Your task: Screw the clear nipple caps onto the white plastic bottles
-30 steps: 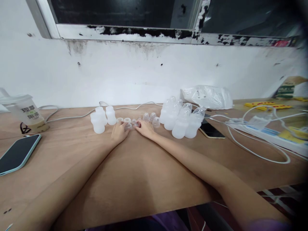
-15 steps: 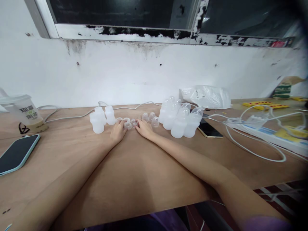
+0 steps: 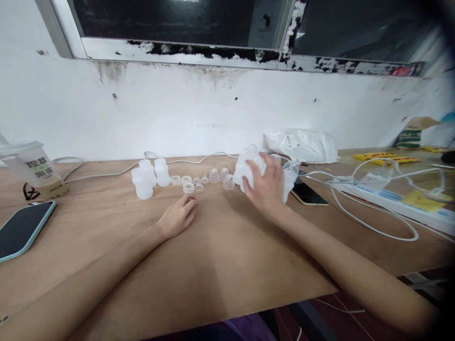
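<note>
My left hand [image 3: 177,218] rests on the wooden table with its fingers loosely curled in, and I see nothing in them. Just beyond it lie several translucent rings, among them a near ring [image 3: 188,188], and small clear silicone nipples [image 3: 199,187]. Clear domed caps [image 3: 228,182] stand to the right of these. Over a cluster of frosted white bottles with clear domed caps [image 3: 290,173] is my right hand [image 3: 266,189], open with fingers spread. It covers part of the cluster; whether it touches a bottle I cannot tell.
Frosted bottles without caps [image 3: 144,184] stand on the left. Farther left are a drink cup [image 3: 44,170] and a phone [image 3: 24,229]. A second phone [image 3: 308,192], a power strip with cables [image 3: 391,201] and a plastic bag [image 3: 302,144] are on the right.
My right hand has left the small nipples and moved right to the capped bottles, its fingers spreading. My left hand has drawn back from the rings toward me.
</note>
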{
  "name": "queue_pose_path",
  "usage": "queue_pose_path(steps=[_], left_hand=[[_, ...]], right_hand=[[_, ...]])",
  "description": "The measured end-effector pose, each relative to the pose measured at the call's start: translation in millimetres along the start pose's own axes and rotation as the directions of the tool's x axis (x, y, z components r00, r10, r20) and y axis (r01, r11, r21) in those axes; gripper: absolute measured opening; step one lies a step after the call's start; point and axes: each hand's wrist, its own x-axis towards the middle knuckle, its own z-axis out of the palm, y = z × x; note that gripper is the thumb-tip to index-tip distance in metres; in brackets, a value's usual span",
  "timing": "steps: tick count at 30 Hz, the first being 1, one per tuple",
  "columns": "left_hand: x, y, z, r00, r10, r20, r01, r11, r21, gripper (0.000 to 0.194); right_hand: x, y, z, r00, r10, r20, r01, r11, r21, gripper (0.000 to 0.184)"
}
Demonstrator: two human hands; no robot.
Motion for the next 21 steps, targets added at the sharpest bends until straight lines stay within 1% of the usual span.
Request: queue_pose_path(steps=[1, 3, 7, 10, 11, 12, 13, 14, 15, 17, 18, 19, 20, 21], left_hand=[[-0.2, 0.7, -0.7, 1.000, -0.002, 0.006, 0.002, 1.000, -0.007, 0.024], [0.5, 0.6, -1.2, 1.000, -0.010, 0.009, 0.010, 1.000, -0.014, 0.027], [1.6, -1.0, -0.6, 1.000, -0.007, -0.006, 0.007, 0.999, -0.031, 0.030], [1.0, -1.0, -0.7, 1.000, -0.012, -0.022, 0.011, 0.999, -0.047, 0.030], [0.7, -0.6, -1.2, 0.999, -0.012, -0.037, 0.010, 0.998, -0.054, 0.031], [0.4, 0.1, -1.7, 0.998, -0.005, -0.062, 0.001, 0.998, -0.066, 0.033], [0.1, 0.9, -2.3, 0.996, 0.012, -0.091, -0.020, 0.996, -0.083, 0.035], [-0.1, 1.9, -3.0, 0.992, 0.040, -0.120, -0.052, 0.994, -0.100, 0.038], [-0.4, 2.9, -3.5, 0.987, 0.079, -0.140, -0.096, 0.989, -0.113, 0.043], [-0.5, 4.8, -3.9, 0.974, 0.173, -0.145, -0.190, 0.976, -0.109, 0.057], [-0.4, 5.6, -3.9, 0.967, 0.214, -0.136, -0.226, 0.971, -0.083, 0.062], [0.0, 6.1, -3.7, 0.963, 0.242, -0.122, -0.248, 0.968, -0.039, 0.063], [0.7, 6.3, -3.5, 0.962, 0.253, -0.107, -0.252, 0.968, 0.016, 0.060], [1.8, 6.3, -3.3, 0.965, 0.244, -0.091, -0.238, 0.968, 0.078, 0.054]], right_hand=[[6.2, 8.0, -3.7, 0.996, 0.090, 0.001, -0.090, 0.995, -0.036, 0.039], [15.6, 20.1, -8.7, 0.983, 0.182, 0.013, -0.180, 0.980, -0.089, 0.036], [20.3, 30.2, -11.2, 0.971, 0.233, 0.058, -0.225, 0.967, -0.117, 0.028], [19.6, 30.7, -12.1, 0.970, 0.227, 0.086, -0.219, 0.971, -0.092, 0.023], [19.3, 29.4, -12.9, 0.977, 0.200, 0.076, -0.196, 0.979, -0.056, 0.022], [18.5, 26.9, -13.9, 0.987, 0.147, 0.060, -0.148, 0.989, 0.010, 0.021], [16.9, 22.8, -14.9, 0.996, 0.082, 0.031, -0.085, 0.991, 0.106, 0.021], [14.0, 16.9, -15.5, 1.000, 0.017, -0.012, -0.014, 0.974, 0.225, 0.021], [9.6, 9.0, -15.5, 0.997, -0.049, -0.059, 0.066, 0.931, 0.358, 0.020], [-3.0, -11.7, -12.3, 0.987, -0.055, -0.153, 0.135, 0.798, 0.587, 0.013], [-10.2, -23.3, -9.0, 0.987, -0.079, -0.141, 0.154, 0.725, 0.671, 0.010], [-17.1, -34.9, -4.5, 0.990, -0.109, -0.085, 0.137, 0.672, 0.728, 0.007], [-22.8, -45.7, 0.9, 0.986, -0.168, -0.006, 0.113, 0.637, 0.763, 0.009], [-26.8, -55.1, 7.1, 0.961, -0.260, 0.095, 0.088, 0.614, 0.785, 0.017]])
